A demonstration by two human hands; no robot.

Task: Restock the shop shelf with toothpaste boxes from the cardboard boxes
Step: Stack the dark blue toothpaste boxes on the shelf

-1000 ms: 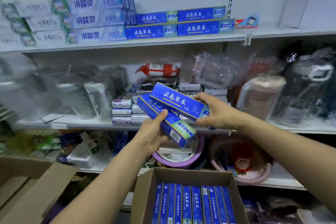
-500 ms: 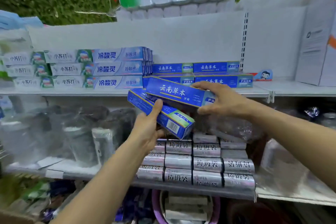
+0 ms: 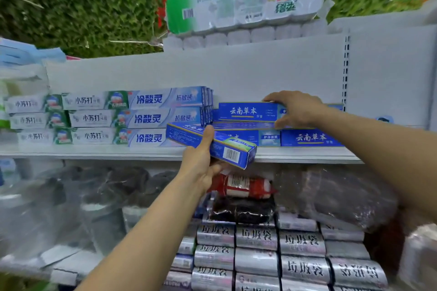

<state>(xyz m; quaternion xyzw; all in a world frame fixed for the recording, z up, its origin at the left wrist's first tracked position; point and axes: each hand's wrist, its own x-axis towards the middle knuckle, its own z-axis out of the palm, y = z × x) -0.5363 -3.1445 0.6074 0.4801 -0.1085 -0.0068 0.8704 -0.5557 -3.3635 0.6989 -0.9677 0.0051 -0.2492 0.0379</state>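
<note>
My right hand (image 3: 295, 108) grips one blue toothpaste box (image 3: 246, 112), fingers curled over its top edge and thumb under it, and sets it lengthwise on top of the blue stack (image 3: 309, 138) on the shelf (image 3: 94, 151). It looks to be resting there, but I have not let go. My left hand (image 3: 201, 168) holds a second blue box (image 3: 212, 145), thumb on top and fingers curled underneath. That one is tilted with its barcode end towards me, in front of the shelf's lip and not yet on it.

I judge the restock well under way but unfinished. The blue stack stands a few layers high beside the white-and-blue toothpaste boxes (image 3: 146, 118), which sit in neat rows to its left. One box is being placed, one waits in my left hand, and bare shelf remains to the right of the stack.

Half a second ago the right-hand box hung in front of the shelf edge, below the top of the stack; now it lies on it. The left-hand box has risen to shelf height. A second ago the open cardboard box, lined with more blue boxes, showed below my arms. It is out of view now, so there is stock left to fetch.
</note>
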